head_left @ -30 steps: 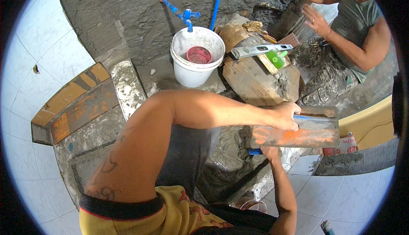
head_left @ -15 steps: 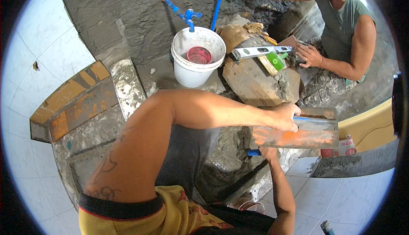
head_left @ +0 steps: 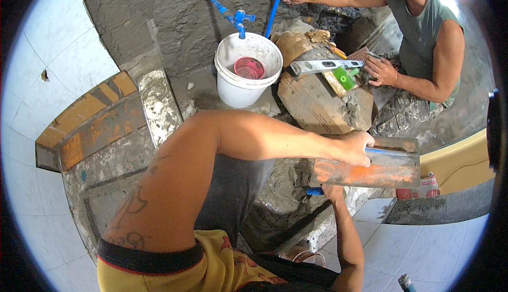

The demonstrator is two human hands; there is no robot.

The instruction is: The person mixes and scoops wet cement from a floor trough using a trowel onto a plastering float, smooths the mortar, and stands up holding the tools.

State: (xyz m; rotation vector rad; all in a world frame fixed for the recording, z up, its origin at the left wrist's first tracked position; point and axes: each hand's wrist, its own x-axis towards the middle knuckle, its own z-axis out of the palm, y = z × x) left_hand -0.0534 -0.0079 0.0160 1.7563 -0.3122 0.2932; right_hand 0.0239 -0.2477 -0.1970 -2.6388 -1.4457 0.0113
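This is a building site indoors, most likely a bathroom or wash area under construction, though the fisheye view makes the room's shape hard to judge. The back wall (head_left: 159, 11) is raw grey cement render with blue water pipes (head_left: 235, 14) standing out of it, while white tiles (head_left: 47, 54) already cover the wall at the left and the floor. Wet mortar (head_left: 286, 197) lies heaped in the middle. Mason's gear sits about: a white bucket (head_left: 238, 88), a spirit level (head_left: 323, 65) on a mortar-caked sack (head_left: 317, 101), and a smeared steel trowel (head_left: 370, 170).
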